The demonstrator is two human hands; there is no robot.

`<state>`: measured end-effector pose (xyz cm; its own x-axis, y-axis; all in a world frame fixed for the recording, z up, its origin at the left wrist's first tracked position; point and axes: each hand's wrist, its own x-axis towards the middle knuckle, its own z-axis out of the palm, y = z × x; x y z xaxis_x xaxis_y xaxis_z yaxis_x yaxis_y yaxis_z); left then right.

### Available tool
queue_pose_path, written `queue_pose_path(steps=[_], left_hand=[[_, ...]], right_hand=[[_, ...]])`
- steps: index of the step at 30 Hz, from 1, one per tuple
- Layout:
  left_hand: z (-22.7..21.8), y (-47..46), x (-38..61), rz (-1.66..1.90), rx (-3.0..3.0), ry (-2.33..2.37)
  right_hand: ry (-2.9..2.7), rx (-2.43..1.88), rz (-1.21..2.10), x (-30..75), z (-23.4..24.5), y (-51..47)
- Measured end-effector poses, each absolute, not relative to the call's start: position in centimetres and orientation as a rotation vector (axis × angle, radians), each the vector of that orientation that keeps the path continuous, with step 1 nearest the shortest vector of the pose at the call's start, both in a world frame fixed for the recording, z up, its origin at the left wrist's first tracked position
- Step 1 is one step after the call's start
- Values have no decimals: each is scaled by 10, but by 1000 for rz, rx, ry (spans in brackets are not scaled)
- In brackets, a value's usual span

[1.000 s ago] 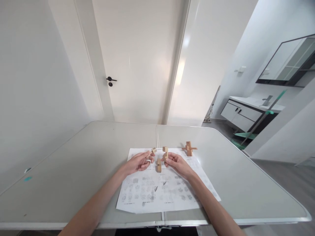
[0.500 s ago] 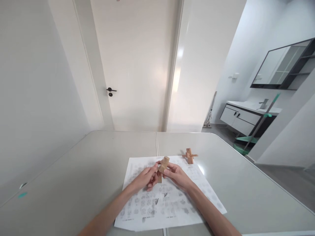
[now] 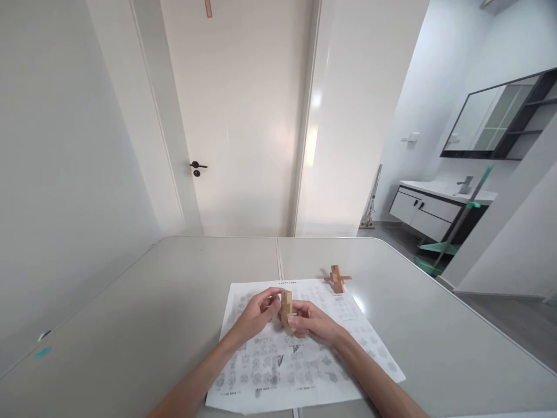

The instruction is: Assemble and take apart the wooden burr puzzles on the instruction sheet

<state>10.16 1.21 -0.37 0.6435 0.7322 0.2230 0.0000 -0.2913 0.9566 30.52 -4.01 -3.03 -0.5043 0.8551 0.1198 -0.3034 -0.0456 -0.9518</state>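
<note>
Notched wooden puzzle pieces [image 3: 286,305] stand upright between my hands, just above a printed sheet [image 3: 252,400]. My right hand [image 3: 315,322] grips their lower right side with thumb and fingers. At the upper left edge, my left hand [image 3: 256,316] has its thumb and curled fingers closed on them; its fingertips are partly hidden. How many pieces are in the hold I cannot tell. Beyond the sheet's upper right corner, a reddish wooden cross-shaped puzzle [image 3: 336,279] rests, with bars crossing one another.
The sheet lies on a pale grey table [image 3: 130,325] with a seam down its middle. A teal mark [image 3: 43,352] shows near the left edge. Behind the table is a white door [image 3: 243,128]. To the right are a washbasin cabinet [image 3: 422,209] and a green dustpan [image 3: 429,266].
The puzzle pieces have turned from a slant to nearly upright. My left hand has shifted from under them to their upper left side, and the right hand has moved slightly lower. The view has tilted slightly.
</note>
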Motion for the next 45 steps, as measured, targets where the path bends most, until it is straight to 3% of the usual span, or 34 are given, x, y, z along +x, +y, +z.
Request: queue_pose_path(steps=[15,23,34,45], left_hand=[[0,7,105,825,1598,621],[-11,6,104,793,1812,681],[-15,19,104,857,1500,785],[-19,11,111,870,1441,771]], right_hand=[[-1258,-676,1769,309,-37,-35],[-1126,-785,1594,312,-36,-33],[-1035,-785,1353,315,-35,-29],[-1206,-903,1330,309,-34,-33]])
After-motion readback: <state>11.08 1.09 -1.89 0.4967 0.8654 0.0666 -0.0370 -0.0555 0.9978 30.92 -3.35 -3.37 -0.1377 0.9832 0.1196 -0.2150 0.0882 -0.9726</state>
